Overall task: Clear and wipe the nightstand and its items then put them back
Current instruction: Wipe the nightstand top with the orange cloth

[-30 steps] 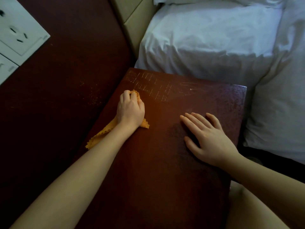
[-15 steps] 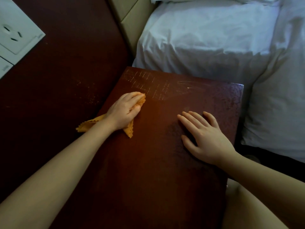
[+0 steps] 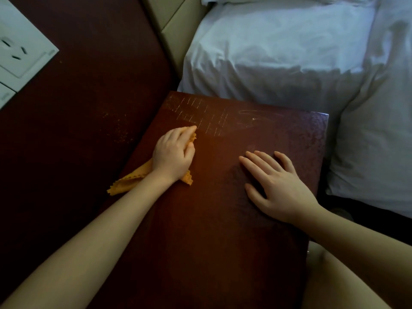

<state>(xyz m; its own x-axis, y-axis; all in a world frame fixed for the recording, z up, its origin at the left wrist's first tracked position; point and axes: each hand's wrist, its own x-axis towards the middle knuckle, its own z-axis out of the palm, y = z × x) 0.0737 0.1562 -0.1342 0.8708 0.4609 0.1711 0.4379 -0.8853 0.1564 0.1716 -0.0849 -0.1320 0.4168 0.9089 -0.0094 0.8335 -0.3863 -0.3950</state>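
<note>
The dark red-brown nightstand top (image 3: 200,230) fills the middle of the head view, with no items on it and with pale scratch marks near its far edge. My left hand (image 3: 172,152) presses flat on an orange cloth (image 3: 129,180) near the top's left edge. The cloth's tail hangs off that edge and a corner pokes out by my wrist. Further right, my right hand (image 3: 276,186) rests flat on the wood with its fingers spread and holds nothing.
A bed with white sheets and a pillow (image 3: 278,52) butts against the nightstand's far and right sides. A dark wall panel (image 3: 78,108) with a white socket plate (image 3: 20,52) stands to the left. A beige headboard (image 3: 176,25) sits in the corner.
My left hand has rubbed the cloth in a small back-and-forth at the left side, turning its fingers right and then forward again. The right hand has stayed put.
</note>
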